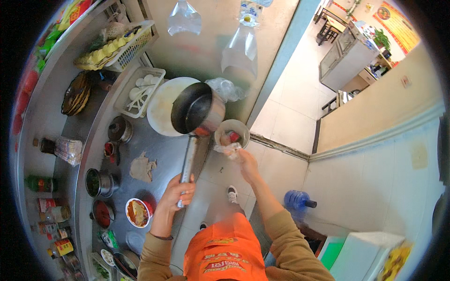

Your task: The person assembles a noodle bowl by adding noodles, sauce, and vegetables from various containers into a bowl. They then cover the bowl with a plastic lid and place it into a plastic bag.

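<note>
My left hand (pixel 178 193) is wrapped round the long metal handle of a saucepan (pixel 213 114), which is dark inside. The pan is held up, tilted, at the far end of the steel counter (pixel 161 152), partly in front of a round white board (pixel 159 110). My right hand (pixel 248 165) reaches to the near rim of a waste bin (pixel 240 124) on the floor. Its fingers are closed on a crumpled whitish thing (pixel 229 151), whose kind is unclear. Some red and pale waste lies in the bin.
On the counter are a bowl of food in red sauce (pixel 138 213), a beige cloth (pixel 142 167), several small pots and a white basket of spoons (pixel 140 89). Shelves of bottles line the left. A blue water bottle (pixel 296 200) lies on the floor at right, near a doorway.
</note>
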Demonstrator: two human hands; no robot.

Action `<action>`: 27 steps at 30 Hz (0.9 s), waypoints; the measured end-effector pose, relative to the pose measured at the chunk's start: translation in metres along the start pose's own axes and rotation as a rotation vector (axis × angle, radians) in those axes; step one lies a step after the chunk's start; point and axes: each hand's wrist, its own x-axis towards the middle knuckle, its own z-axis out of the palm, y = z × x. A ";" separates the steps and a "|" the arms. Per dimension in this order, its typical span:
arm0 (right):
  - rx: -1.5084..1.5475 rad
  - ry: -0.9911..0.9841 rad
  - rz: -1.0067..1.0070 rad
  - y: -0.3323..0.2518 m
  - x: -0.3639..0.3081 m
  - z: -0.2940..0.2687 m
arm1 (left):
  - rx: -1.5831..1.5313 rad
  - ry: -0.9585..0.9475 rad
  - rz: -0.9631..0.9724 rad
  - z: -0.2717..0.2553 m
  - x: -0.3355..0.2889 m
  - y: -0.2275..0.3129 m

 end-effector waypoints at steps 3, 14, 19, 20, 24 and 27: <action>-0.311 0.145 0.052 -0.008 0.050 -0.060 | -0.281 -0.116 0.006 -0.013 0.009 0.013; -1.368 0.279 -0.197 0.011 0.259 -0.150 | -0.046 0.203 0.085 0.008 0.016 0.034; -1.599 0.153 -0.080 0.011 0.319 -0.139 | 0.242 0.415 0.095 0.023 0.018 0.030; -1.663 0.101 -0.075 0.010 0.327 -0.138 | 0.297 0.438 0.098 0.024 0.016 0.028; -1.576 0.063 -0.143 0.004 0.338 -0.140 | 0.418 0.511 0.147 0.019 0.000 0.014; -1.604 -0.003 -0.158 -0.003 0.321 -0.153 | 0.527 0.563 0.220 0.005 -0.028 -0.002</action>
